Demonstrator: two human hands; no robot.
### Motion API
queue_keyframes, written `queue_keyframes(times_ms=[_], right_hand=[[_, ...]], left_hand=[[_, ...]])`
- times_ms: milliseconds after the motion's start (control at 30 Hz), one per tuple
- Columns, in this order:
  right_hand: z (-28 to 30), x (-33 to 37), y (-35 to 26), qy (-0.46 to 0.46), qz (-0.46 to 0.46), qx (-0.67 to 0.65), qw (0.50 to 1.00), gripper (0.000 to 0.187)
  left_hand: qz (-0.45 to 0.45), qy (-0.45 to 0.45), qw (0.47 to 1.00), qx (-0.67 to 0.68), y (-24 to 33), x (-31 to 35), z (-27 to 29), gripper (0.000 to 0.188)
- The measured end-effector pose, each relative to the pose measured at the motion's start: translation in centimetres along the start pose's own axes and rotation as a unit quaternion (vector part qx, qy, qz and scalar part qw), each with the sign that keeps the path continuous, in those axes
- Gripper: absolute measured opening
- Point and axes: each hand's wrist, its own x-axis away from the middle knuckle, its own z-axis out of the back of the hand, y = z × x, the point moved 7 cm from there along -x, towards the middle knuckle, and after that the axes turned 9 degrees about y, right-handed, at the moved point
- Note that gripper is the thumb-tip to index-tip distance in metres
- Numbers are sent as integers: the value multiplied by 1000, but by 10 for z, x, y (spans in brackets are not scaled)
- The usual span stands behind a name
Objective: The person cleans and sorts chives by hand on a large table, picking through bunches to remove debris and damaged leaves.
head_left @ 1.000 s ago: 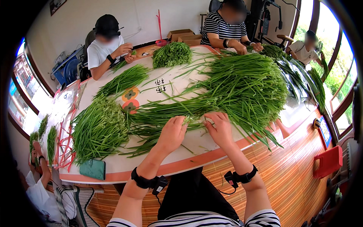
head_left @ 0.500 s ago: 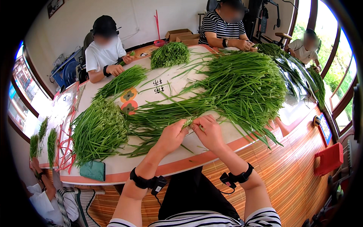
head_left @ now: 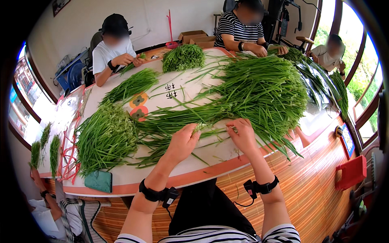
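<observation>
My left hand (head_left: pixel 183 141) is closed round a small bunch of garlic chives (head_left: pixel 198 128), their pale bud tips poking out by the thumb. To its right and a little apart, my right hand (head_left: pixel 243 135) has thumb and forefinger pinched together; whatever is between them is too small to make out. Under and beyond both hands lies a loose spread of long green garlic chives (head_left: pixel 178 121). It runs into a big heap of them (head_left: pixel 267 89) on the right. Another thick pile (head_left: pixel 107 137), buds facing the hands, stands left of my left hand.
A teal wallet (head_left: pixel 98 181) lies at the near left edge of the white table (head_left: pixel 194 175), by red ties (head_left: pixel 71 156). More chive bunches (head_left: pixel 183 56) sit farther off. Several people work around the table. A red stool (head_left: pixel 351 172) stands on the floor at right.
My right hand has moved right, away from my left hand, which still holds the chives. The person at the far left of the table has raised their hands with a few chives.
</observation>
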Motion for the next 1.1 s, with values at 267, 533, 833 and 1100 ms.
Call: queue_keyframes(times_ms=[267,533,833,1100], right_hand=[[-8,7,-22,1,70,55,996,28],[-60,4,-50,-91,95,97,987,15],[-39,-5,-18,-30,-108,-163,980,8],[-44,-2,-30,-65,-105,-258,958,12]], left_hand=[[26,45,999,1,5,-1,11,33],[26,83,996,9,-2,-5,18,28],[43,87,993,61,-1,-3,18,24],[94,40,990,97,-11,-3,8,28]])
